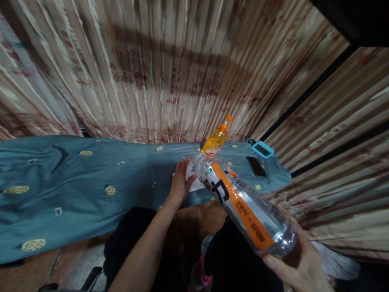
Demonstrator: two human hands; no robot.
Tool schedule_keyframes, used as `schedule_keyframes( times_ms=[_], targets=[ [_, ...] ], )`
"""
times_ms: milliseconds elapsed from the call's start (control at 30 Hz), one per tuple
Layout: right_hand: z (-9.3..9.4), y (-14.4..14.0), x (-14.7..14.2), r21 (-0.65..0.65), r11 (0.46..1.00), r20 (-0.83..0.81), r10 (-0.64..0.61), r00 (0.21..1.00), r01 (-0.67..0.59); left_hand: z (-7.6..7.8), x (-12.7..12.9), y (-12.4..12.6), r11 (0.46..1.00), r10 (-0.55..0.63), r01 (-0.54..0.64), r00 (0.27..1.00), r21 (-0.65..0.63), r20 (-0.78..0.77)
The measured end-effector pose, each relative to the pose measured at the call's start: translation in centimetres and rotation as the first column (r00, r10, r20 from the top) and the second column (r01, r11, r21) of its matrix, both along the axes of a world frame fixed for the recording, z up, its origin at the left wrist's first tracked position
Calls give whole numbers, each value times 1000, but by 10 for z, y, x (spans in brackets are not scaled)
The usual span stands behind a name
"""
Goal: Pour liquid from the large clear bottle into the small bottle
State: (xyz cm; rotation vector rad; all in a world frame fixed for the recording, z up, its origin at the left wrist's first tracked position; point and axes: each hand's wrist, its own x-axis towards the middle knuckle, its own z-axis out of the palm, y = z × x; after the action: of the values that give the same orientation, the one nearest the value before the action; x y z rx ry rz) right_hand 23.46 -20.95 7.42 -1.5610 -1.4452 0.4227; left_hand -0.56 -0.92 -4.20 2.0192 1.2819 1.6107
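A large clear plastic bottle (243,207) with an orange and white label slants across my view, held tilted over the bench. My right hand (300,259) is wrapped around its base. At the neck end, my left hand (181,178) is closed on a crumpled white tissue (190,169), which meets the bottle's mouth. Whether the left fingers also grip the neck itself is hidden. Just behind the neck stands a pump bottle (215,140) of yellow-orange liquid with an orange pump head. Something flat and white (198,185) lies beneath the left hand.
A blue-green cloth (91,178) with a pineapple print covers the long bench. A dark phone (257,166) and a blue-framed device (263,149) lie at its right end. Pleated curtains (170,73) hang behind and to the right. My legs are below, with a shoe (200,267) between them.
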Motion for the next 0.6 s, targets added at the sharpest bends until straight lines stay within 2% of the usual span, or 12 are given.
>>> schedule_keyframes(
  times_ms=[100,167,333,467,600],
  targets=[
    [1,3,10,16,982,189,182,965,-188,0,0,0,1000,-2,2,1000,4,-1],
    [1,5,21,18,966,301,241,923,-258,-1,0,0,1000,-5,5,1000,6,0],
    [-2,2,28,19,979,261,193,946,-205,-1,-1,1,1000,-14,14,1000,10,1],
    [-1,0,25,4,968,295,238,925,-251,0,0,0,1000,-4,4,1000,5,-4],
    [-2,1,28,23,974,270,211,939,-226,1,1,0,1000,0,0,1000,7,-3]
  ],
)
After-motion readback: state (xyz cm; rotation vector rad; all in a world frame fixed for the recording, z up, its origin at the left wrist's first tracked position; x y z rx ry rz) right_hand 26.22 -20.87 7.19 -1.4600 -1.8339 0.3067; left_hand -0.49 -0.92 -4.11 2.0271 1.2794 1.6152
